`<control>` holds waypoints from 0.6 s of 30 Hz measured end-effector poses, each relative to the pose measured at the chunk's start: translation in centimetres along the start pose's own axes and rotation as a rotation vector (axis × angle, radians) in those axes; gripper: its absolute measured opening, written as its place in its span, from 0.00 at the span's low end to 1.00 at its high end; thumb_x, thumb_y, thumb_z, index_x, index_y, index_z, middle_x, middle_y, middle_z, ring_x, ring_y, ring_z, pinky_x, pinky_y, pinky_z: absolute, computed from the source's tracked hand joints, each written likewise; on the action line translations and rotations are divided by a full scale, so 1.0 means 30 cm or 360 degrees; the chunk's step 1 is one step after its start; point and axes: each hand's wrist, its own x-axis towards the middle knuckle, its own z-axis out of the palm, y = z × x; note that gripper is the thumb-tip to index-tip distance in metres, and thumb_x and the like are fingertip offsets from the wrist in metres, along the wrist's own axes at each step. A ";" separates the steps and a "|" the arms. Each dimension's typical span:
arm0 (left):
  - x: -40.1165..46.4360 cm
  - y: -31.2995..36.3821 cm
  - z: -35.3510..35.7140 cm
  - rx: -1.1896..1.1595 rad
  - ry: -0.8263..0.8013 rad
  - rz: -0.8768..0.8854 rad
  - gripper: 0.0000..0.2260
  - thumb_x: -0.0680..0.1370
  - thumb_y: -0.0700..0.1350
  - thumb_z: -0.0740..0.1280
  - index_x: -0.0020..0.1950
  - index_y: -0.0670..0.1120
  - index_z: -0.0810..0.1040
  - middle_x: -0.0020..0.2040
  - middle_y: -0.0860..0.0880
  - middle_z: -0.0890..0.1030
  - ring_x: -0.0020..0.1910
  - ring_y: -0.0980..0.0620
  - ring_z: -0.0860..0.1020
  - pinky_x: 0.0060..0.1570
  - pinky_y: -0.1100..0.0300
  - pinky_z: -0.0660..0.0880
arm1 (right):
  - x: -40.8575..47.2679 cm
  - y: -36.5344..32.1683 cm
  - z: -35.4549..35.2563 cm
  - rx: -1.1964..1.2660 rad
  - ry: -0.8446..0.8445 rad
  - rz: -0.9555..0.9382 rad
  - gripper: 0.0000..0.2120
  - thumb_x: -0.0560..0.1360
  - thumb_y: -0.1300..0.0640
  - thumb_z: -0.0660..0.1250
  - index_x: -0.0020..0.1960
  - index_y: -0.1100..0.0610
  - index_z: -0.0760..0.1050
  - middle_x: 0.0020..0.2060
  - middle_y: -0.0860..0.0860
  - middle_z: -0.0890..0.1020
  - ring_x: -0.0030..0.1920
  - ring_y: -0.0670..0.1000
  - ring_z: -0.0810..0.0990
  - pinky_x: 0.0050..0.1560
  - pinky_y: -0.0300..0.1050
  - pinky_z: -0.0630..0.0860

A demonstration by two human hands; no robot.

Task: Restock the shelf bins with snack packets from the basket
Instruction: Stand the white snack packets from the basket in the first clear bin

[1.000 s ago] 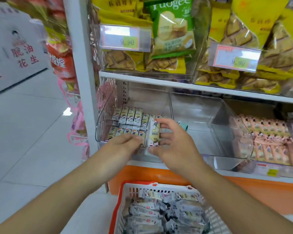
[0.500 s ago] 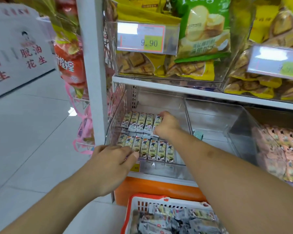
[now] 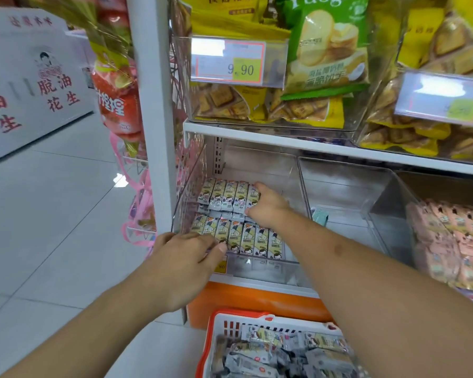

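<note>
A clear shelf bin (image 3: 191, 170) holds small cream-and-grey snack packets in two rows, a back row (image 3: 224, 195) and a front row (image 3: 246, 238). My right hand (image 3: 268, 205) reaches deep into the bin, and its fingers curl over a packet at the right end of the back row. My left hand (image 3: 186, 255) rests on the bin's front rim with its fingers stretched toward the leftmost front packets. Below, the orange-and-white basket (image 3: 216, 320) holds several more of the same packets (image 3: 271, 350).
To the right stand a nearly bare clear bin with one teal packet (image 3: 319, 215) and a bin of pink packets (image 3: 453, 236). The shelf above carries yellow biscuit bags, a green bag (image 3: 328, 47) and a price tag (image 3: 230, 61). A white post (image 3: 153, 105) stands left, beside tiled floor.
My right hand has gone from the bin's front to the back row with a packet. My left hand has stayed at the front rim. The view has moved closer.
</note>
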 end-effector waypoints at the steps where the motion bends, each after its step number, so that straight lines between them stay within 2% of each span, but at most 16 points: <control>1: 0.000 -0.001 0.001 -0.0007 -0.0007 0.0005 0.19 0.85 0.62 0.48 0.47 0.58 0.73 0.43 0.57 0.77 0.49 0.59 0.74 0.68 0.48 0.64 | -0.023 -0.007 -0.009 -0.0038 0.0043 -0.0040 0.39 0.78 0.60 0.71 0.84 0.49 0.56 0.69 0.55 0.76 0.63 0.57 0.79 0.55 0.50 0.82; 2: -0.003 0.003 0.000 -0.0014 -0.0011 0.0007 0.21 0.84 0.64 0.46 0.51 0.58 0.76 0.46 0.58 0.79 0.51 0.59 0.75 0.69 0.47 0.65 | -0.049 -0.013 -0.018 -0.0082 0.0087 -0.0084 0.38 0.78 0.59 0.71 0.83 0.50 0.58 0.71 0.55 0.75 0.69 0.61 0.74 0.64 0.54 0.79; 3: -0.010 0.009 -0.001 -0.0021 -0.0003 0.0017 0.23 0.82 0.65 0.45 0.56 0.58 0.77 0.51 0.59 0.80 0.54 0.58 0.75 0.70 0.47 0.65 | -0.082 -0.017 -0.029 -0.0106 0.0129 -0.0138 0.36 0.77 0.57 0.71 0.82 0.52 0.61 0.70 0.56 0.75 0.71 0.62 0.73 0.68 0.57 0.76; 4: -0.019 0.017 -0.002 -0.0029 0.0025 0.0040 0.25 0.81 0.65 0.46 0.61 0.58 0.77 0.57 0.59 0.80 0.58 0.56 0.76 0.71 0.47 0.65 | -0.124 -0.019 -0.042 -0.0087 0.0160 -0.0200 0.33 0.78 0.56 0.71 0.80 0.53 0.64 0.69 0.55 0.76 0.69 0.60 0.74 0.68 0.58 0.76; 5: -0.029 0.030 -0.006 -0.0042 0.0065 0.0078 0.25 0.80 0.65 0.47 0.65 0.57 0.77 0.61 0.58 0.79 0.62 0.54 0.76 0.71 0.47 0.66 | -0.176 -0.019 -0.057 -0.0017 0.0175 -0.0275 0.29 0.79 0.55 0.71 0.77 0.52 0.67 0.68 0.53 0.76 0.66 0.57 0.77 0.65 0.56 0.78; 7: -0.053 0.062 -0.012 -0.0076 0.0174 0.0182 0.22 0.82 0.62 0.53 0.68 0.54 0.77 0.64 0.55 0.79 0.65 0.51 0.75 0.69 0.49 0.70 | -0.319 -0.007 -0.097 0.0173 0.0163 -0.0465 0.17 0.81 0.55 0.70 0.69 0.49 0.73 0.61 0.48 0.78 0.51 0.48 0.80 0.51 0.46 0.79; 9: -0.076 0.092 -0.008 -0.0114 0.0241 0.0300 0.15 0.84 0.56 0.59 0.66 0.53 0.78 0.60 0.55 0.79 0.60 0.53 0.75 0.63 0.53 0.73 | -0.479 0.037 -0.136 0.0303 0.0099 -0.0635 0.08 0.82 0.57 0.68 0.60 0.49 0.76 0.50 0.47 0.80 0.38 0.46 0.78 0.39 0.40 0.76; 10: -0.089 0.105 -0.001 -0.0120 0.0229 0.0355 0.11 0.84 0.54 0.61 0.63 0.54 0.79 0.57 0.56 0.79 0.56 0.55 0.76 0.58 0.54 0.75 | -0.551 0.077 -0.146 0.0321 0.0027 -0.0653 0.06 0.82 0.57 0.67 0.58 0.49 0.77 0.46 0.46 0.81 0.36 0.47 0.79 0.38 0.41 0.77; 12: -0.115 0.123 0.029 -0.0057 0.0088 0.0407 0.07 0.83 0.52 0.62 0.57 0.56 0.79 0.50 0.58 0.81 0.49 0.57 0.78 0.51 0.53 0.78 | -0.665 0.186 -0.144 0.0250 -0.0188 -0.0528 0.04 0.83 0.55 0.67 0.54 0.46 0.77 0.42 0.47 0.83 0.41 0.49 0.82 0.42 0.46 0.79; 14: -0.137 0.130 0.086 0.0076 -0.0167 0.0391 0.07 0.83 0.53 0.62 0.55 0.54 0.79 0.48 0.55 0.82 0.46 0.55 0.79 0.49 0.52 0.79 | -0.738 0.340 -0.107 0.0063 -0.0413 -0.0322 0.02 0.83 0.54 0.66 0.54 0.47 0.77 0.44 0.47 0.83 0.45 0.51 0.83 0.46 0.48 0.79; 16: -0.155 0.130 0.168 0.0258 -0.0414 0.0347 0.10 0.83 0.56 0.61 0.55 0.52 0.79 0.51 0.51 0.83 0.49 0.51 0.79 0.50 0.53 0.78 | -0.790 0.506 -0.043 -0.0237 -0.0644 -0.0150 0.03 0.83 0.57 0.65 0.52 0.49 0.75 0.44 0.47 0.79 0.45 0.51 0.80 0.44 0.46 0.75; 18: -0.181 0.128 0.269 0.0372 -0.0699 0.0273 0.16 0.85 0.59 0.58 0.59 0.50 0.78 0.56 0.48 0.82 0.54 0.48 0.79 0.53 0.53 0.76 | -0.832 0.649 0.036 -0.0541 -0.0892 -0.0005 0.06 0.82 0.61 0.64 0.49 0.51 0.71 0.43 0.49 0.75 0.43 0.52 0.75 0.41 0.45 0.70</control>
